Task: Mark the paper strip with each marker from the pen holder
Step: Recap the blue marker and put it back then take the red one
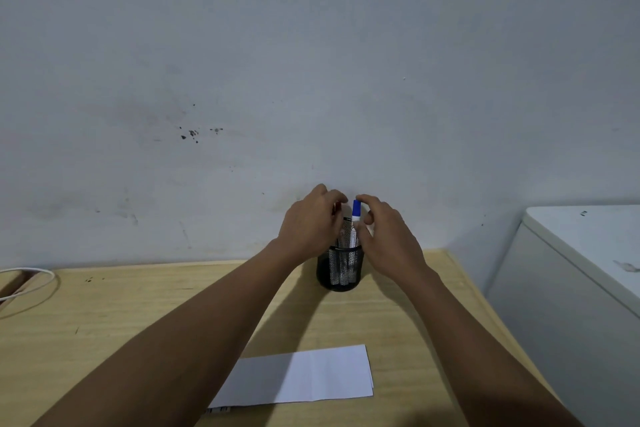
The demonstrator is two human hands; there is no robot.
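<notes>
Both bare forearms reach forward over a light wooden table point(138, 315) toward a black wire-mesh cylindrical pen holder point(339, 269) standing near the table's far edge, close to a pale grey wall point(311, 62). Several markers stand upright in the holder; the clearest is a white-barrelled marker with a blue cap point(356, 218), its cap rising above the rim. The right hand point(388, 239) has its thumb and forefinger curled around this marker near the cap, the grip loosely closing, though firm contact cannot be told. The left hand point(311, 224) is cupped beside the other marker tops, partly hiding them; whether its grip holds anything cannot be told. A white rectangular paper strip point(311, 378) lies flat on the near part of the table, between the forearms, well apart from the holder. A white cable point(31, 284) loops at the left table edge; a white cabinet point(575, 270) stands to the right.
</notes>
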